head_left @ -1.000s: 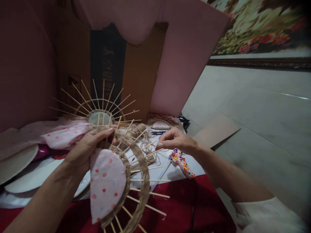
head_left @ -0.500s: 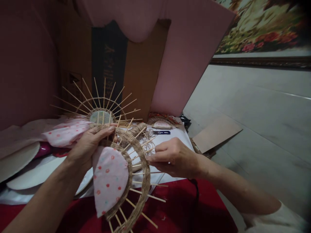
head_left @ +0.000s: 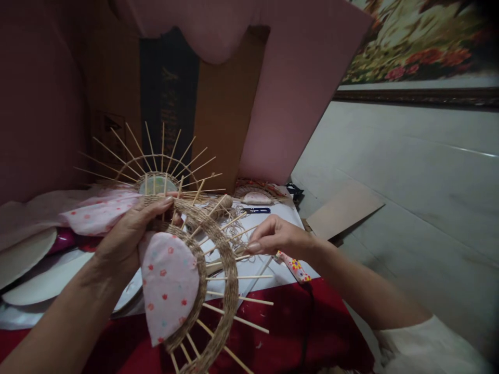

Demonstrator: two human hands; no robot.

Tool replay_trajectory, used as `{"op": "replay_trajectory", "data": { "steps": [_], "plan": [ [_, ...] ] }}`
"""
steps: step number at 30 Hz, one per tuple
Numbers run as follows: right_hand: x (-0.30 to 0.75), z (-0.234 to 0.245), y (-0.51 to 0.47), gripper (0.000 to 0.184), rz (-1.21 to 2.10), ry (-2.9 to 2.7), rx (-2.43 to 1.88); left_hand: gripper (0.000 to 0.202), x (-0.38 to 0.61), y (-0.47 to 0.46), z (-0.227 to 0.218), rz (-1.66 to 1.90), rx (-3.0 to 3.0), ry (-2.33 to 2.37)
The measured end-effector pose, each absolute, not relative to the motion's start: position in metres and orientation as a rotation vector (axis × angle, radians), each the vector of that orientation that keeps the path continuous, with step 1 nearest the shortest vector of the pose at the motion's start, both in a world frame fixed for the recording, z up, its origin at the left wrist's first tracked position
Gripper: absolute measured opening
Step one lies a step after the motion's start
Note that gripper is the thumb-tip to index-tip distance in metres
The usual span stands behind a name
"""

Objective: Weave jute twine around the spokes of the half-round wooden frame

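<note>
My left hand (head_left: 136, 223) grips the top of a half-round woven piece (head_left: 229, 270), thumb in front. Its flat centre is covered in pink floral cloth (head_left: 169, 288). Thin wooden sticks (head_left: 255, 300) radiate from that centre through two bands of woven twine. At the outer band's right side, my right hand (head_left: 275, 236) pinches a strand of twine close to the stick ends; the strand is barely visible. Behind the piece, a ball of twine (head_left: 223, 203) lies beside loose tangled strands.
A similar stick frame (head_left: 158, 163) stands at the back against a cardboard box (head_left: 230, 98). Blue thread snips (head_left: 259, 210) and a small finished half-round piece (head_left: 257, 198) lie on the white surface. A flowered handle (head_left: 296, 267) with a dark cord is at the right edge, over red cloth (head_left: 331, 322).
My right hand has moved slightly up and away from the outer band, uncovering the flowered handle. The woven piece, in my left hand, has shifted a little left in view.
</note>
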State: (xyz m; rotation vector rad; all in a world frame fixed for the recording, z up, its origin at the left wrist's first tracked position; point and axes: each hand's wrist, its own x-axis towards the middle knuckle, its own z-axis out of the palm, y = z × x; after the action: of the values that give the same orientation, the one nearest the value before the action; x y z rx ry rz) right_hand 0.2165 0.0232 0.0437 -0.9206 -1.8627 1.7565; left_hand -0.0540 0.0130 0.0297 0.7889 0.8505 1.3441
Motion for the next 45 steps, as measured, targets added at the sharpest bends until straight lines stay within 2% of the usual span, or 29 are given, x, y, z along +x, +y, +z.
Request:
{"op": "replay_trajectory", "data": {
  "steps": [3,11,24,28,32,38,41,45],
  "plan": [
    [0.212,0.035,0.029,0.013,1.927,-1.780,-0.890,0.030,-0.055,0.013,0.029,1.369,0.779,0.845],
    [0.191,0.017,0.027,0.021,1.991,-1.714,-0.997,0.029,-0.054,0.012,0.031,1.381,0.755,0.841],
    [0.218,0.028,0.011,0.020,1.464,-1.882,-1.077,0.025,-0.048,0.018,0.031,1.500,0.696,0.933],
    [0.224,0.045,0.009,0.018,1.151,-2.143,-0.972,0.024,-0.046,0.017,0.033,1.482,0.714,0.974],
    [0.220,0.054,0.001,0.016,0.609,-2.422,-0.794,0.030,-0.047,0.018,0.033,1.525,0.696,1.000],
    [0.202,0.045,-0.016,0.025,-0.262,-2.690,-0.693,0.027,-0.047,0.020,0.029,1.546,0.730,1.037],
    [0.201,0.045,-0.019,0.027,-0.378,-2.672,-0.662,0.026,-0.048,0.020,0.027,1.581,0.739,1.022],
    [0.207,0.046,-0.020,0.026,-0.321,-2.569,-0.639,0.021,-0.048,0.020,0.026,1.618,0.725,0.979]
  ]
}}
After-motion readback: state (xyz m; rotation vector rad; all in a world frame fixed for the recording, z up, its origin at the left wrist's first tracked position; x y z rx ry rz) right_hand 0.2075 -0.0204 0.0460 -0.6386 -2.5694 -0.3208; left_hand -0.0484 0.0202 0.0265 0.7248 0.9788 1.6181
